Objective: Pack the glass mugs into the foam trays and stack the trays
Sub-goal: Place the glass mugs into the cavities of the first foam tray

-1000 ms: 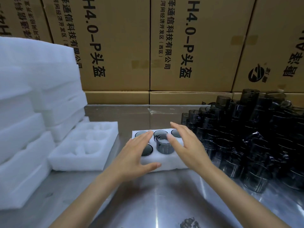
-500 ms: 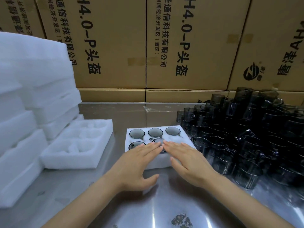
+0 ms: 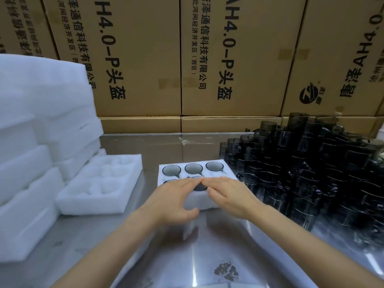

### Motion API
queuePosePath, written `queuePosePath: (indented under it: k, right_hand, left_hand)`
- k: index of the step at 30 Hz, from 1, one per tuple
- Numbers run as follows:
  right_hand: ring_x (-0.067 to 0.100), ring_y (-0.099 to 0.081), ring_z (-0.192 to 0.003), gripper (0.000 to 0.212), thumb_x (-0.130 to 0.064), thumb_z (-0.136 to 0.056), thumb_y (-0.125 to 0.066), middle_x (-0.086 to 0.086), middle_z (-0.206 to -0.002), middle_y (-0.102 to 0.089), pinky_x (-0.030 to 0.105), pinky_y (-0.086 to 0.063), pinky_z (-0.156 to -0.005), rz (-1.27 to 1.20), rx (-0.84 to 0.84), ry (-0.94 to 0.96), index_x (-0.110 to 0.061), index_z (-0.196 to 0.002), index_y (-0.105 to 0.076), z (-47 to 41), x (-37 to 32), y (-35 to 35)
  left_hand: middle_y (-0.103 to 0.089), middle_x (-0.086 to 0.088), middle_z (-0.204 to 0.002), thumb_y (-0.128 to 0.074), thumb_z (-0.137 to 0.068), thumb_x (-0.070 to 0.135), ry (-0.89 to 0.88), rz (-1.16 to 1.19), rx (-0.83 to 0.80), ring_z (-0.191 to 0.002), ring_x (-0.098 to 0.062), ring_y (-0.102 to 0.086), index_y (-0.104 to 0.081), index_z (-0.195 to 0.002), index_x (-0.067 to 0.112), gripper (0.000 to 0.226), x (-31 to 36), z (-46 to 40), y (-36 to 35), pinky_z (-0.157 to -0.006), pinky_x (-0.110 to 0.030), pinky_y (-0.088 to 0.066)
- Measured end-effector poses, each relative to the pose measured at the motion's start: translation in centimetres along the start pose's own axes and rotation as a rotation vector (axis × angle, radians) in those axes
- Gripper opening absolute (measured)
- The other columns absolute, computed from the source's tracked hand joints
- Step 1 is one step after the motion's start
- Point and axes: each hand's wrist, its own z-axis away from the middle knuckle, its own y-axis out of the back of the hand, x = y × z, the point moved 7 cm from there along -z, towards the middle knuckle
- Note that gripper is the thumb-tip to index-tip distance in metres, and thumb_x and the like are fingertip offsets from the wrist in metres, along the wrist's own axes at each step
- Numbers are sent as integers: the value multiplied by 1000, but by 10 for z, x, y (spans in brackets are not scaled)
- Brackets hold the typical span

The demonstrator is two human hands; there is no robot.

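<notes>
A white foam tray (image 3: 225, 170) sits mid-table with smoky glass mugs (image 3: 193, 168) sunk in its pockets; three rims show along its far row. My left hand (image 3: 173, 199) lies flat over the tray's near left pockets, thumb against the front wall. My right hand (image 3: 229, 193) presses flat over the near right part, fingertips meeting the left hand's over a middle mug (image 3: 199, 185). Both hands have straight fingers. The near-row mugs are mostly hidden under them.
An empty foam tray (image 3: 97, 183) lies to the left, beside tall stacks of foam (image 3: 37, 129). A large pile of loose dark glass mugs (image 3: 311, 173) fills the right side. Cardboard boxes (image 3: 228, 59) wall off the back. The steel table (image 3: 187, 256) reflects light near me.
A mug that stood proud of the near row has been pushed down into its pocket. Both hands lowered flat onto the tray and drew slightly toward me.
</notes>
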Motion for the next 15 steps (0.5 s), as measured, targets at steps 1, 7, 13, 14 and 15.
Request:
queuePosePath:
  k: [1,7,13,14,15]
  right_hand:
    - [6,-36,-133,44,-27,-97,-33,-18,-148,-38,30,-31,-109,-55,12,-21,-32,-140,-42,0,2,-1]
    - [5,-31,-128,45,-28,-98,-32,-18,-146,-38,29,-36,-100,-8,95,-39,-31,-143,-37,-9,0,-11]
    - [14,-38,-122,45,-29,-98,-32,-11,-146,-42,32,-35,-100,168,160,-10,-22,-141,-42,-11,-6,-14]
    - [14,-37,-124,45,-29,-98,-31,-10,-148,-40,32,-34,-100,182,160,-16,-22,-142,-40,-11,-7,-16]
    - [14,-35,-125,46,-30,-98,-30,-10,-149,-38,33,-33,-101,187,163,-26,-23,-143,-38,-11,-8,-17]
  left_hand:
    - [-33,19,-150,-53,-79,47,10,1,-14,-132,-2,-37,-27,-147,32,74,-2,-2,-1,-104,-21,-35]
    - [-9,6,-160,-45,-91,52,105,-170,-70,-147,-10,-4,-12,-152,17,78,-17,-5,-18,-117,-29,2]
    - [-23,7,-155,-51,-81,51,88,-225,-40,-146,-12,-11,-21,-148,21,80,-18,-5,-20,-118,-37,-5]
    - [-23,7,-155,-52,-80,51,92,-227,-41,-146,-12,-10,-20,-148,21,81,-19,-4,-21,-117,-37,-4]
    - [-22,7,-156,-52,-79,50,94,-238,-41,-146,-12,-10,-19,-149,21,82,-20,-4,-21,-117,-37,-4]
